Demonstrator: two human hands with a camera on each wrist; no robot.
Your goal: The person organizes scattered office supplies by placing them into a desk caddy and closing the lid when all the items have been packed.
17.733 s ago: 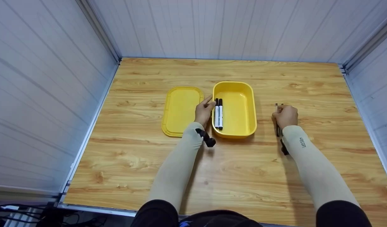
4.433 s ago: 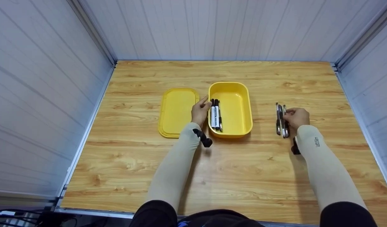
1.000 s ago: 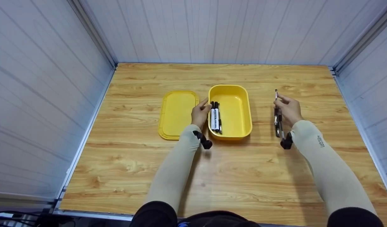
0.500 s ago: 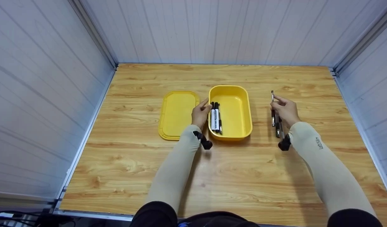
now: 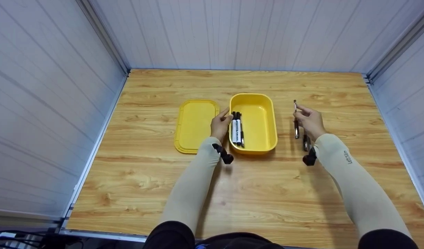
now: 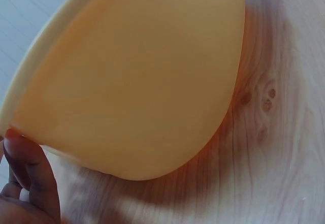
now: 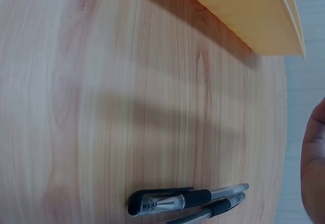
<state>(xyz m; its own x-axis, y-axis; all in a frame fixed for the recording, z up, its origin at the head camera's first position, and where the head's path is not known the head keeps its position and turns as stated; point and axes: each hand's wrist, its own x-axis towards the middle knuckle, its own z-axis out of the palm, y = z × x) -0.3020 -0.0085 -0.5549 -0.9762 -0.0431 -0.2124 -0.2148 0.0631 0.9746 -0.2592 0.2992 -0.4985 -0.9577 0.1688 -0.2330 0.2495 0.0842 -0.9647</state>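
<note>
My left hand grips the left rim of a yellow plastic box, its thumb at the edge. That box also fills much of the left wrist view. Along its left inner wall lie two white markers with black caps and one slim pen. To the right of the box, my right hand pinches a gel pen above the table. Below that hand more pens lie on the wood, partly hidden by the wrist in the head view; the held pen is out of the right wrist view.
A flat yellow lid lies left of the box, close to my left hand. White panel walls border the wooden table at the back and both sides. Cables show below the table at lower left.
A slim pen has joined the markers in the box since the first frame. Lately my right hand has lifted another pen from the group and shifted it left. My left hand stays at the rim.
</note>
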